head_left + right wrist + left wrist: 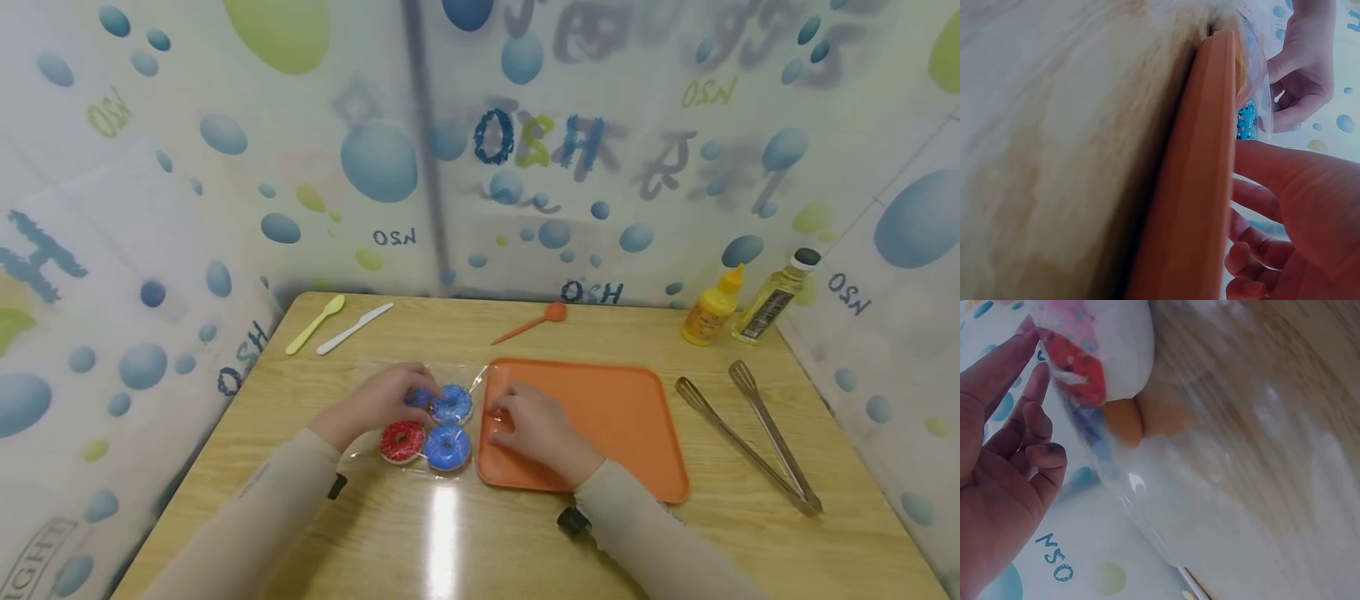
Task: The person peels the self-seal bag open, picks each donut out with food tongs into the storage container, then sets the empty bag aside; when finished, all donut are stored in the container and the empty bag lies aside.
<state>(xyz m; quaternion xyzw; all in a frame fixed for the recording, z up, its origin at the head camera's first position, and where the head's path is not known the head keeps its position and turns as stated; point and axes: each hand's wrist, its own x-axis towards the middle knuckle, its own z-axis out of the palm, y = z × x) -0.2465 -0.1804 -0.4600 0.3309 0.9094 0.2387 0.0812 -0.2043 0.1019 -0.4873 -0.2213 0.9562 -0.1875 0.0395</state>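
A clear plastic package of toy donuts lies on the table left of the orange tray (600,425). In the head view it shows a red donut (401,441), a blue donut (447,447) and a speckled light-blue donut (452,404); another blue one is partly hidden by my left hand (382,404). That hand reaches over the package, fingers at its top side; whether they touch a donut cannot be told. In the left wrist view a pink-topped donut (1075,322) also shows through the plastic. My right hand (543,429) is over the tray's left side, fingers loosely bent, gripping nothing visible.
A yellow-green spoon (315,325) and a white knife (355,328) lie at the back left, an orange spoon (531,322) at the back middle. Right of the tray are metal tongs (757,442). A yellow squeeze bottle (711,308) and an oil bottle (774,300) stand at the back right.
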